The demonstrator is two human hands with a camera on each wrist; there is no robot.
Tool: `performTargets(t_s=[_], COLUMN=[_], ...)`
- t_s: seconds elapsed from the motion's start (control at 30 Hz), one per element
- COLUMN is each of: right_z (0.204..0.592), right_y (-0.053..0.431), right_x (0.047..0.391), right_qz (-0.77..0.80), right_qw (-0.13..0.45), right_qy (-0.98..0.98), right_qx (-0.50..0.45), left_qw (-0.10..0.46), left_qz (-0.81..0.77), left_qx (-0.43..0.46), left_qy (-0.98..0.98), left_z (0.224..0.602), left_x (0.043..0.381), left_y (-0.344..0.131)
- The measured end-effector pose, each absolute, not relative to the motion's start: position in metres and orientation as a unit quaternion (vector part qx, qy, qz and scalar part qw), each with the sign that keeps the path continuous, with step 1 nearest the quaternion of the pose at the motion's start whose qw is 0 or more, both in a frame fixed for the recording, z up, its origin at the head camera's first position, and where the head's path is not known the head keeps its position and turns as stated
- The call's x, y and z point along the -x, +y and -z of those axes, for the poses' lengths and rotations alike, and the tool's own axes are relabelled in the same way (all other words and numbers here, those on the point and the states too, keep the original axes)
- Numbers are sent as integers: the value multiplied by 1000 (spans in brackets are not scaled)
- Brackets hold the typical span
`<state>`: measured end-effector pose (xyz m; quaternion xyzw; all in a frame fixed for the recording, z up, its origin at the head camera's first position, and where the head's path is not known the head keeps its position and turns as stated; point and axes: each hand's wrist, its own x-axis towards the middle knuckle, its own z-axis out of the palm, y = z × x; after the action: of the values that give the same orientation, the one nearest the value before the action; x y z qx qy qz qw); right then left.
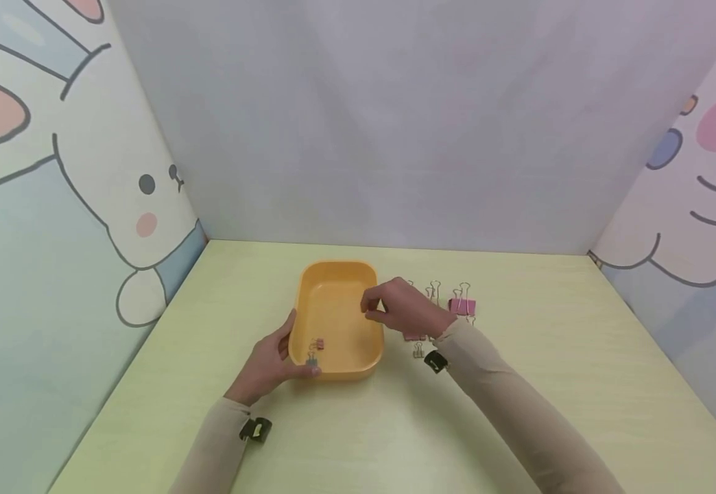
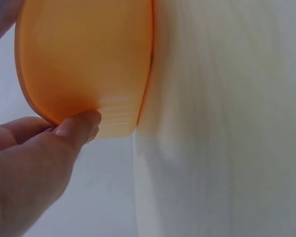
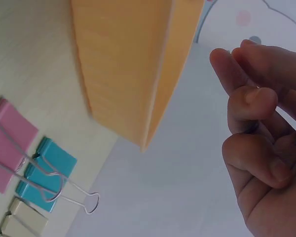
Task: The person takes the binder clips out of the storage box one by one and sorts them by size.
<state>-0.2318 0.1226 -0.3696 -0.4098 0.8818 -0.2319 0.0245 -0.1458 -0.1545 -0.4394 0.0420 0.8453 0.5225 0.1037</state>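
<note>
A shallow orange plastic tray (image 1: 339, 322) stands on the table, with a small teal binder clip (image 1: 311, 361) and a small pink binder clip (image 1: 320, 344) at its near left. My left hand (image 1: 268, 363) grips the tray's near left corner, thumb over the rim; the left wrist view shows the thumb (image 2: 79, 128) on the wall. Over the right rim hovers my right hand (image 1: 404, 307), its fingers bent. In the right wrist view its ring and little fingers (image 3: 251, 163) curl toward the palm; I cannot tell whether the fingertips pinch anything.
Right of the tray, partly behind the right hand, several binder clips lie in rows: a large pink one (image 1: 463, 306), a small olive one (image 1: 418, 353), and a teal one (image 3: 47, 173) beside a cream one (image 3: 23, 219). A pale wall (image 1: 358, 137) rises behind the table.
</note>
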Motion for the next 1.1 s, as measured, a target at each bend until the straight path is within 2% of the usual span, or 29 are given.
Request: performTargets(t_s=[0.27,0.6,1.1], right_z=[357,355,388], right_y=[89,34,-5], right_x=[242,247,253], right_qz=[209,94,26], right_qw=[60,110,179], right_qy=[859,848,869], right_qx=[464,509,461], left_qw=[106,91,99], left_qz=[-522,-523,-498], left_qx=[-31,-68,-63], left_qy=[846,844,859], left_z=[440,444,442], left_x=[147,146,148], left_y=[-155,-158,-157])
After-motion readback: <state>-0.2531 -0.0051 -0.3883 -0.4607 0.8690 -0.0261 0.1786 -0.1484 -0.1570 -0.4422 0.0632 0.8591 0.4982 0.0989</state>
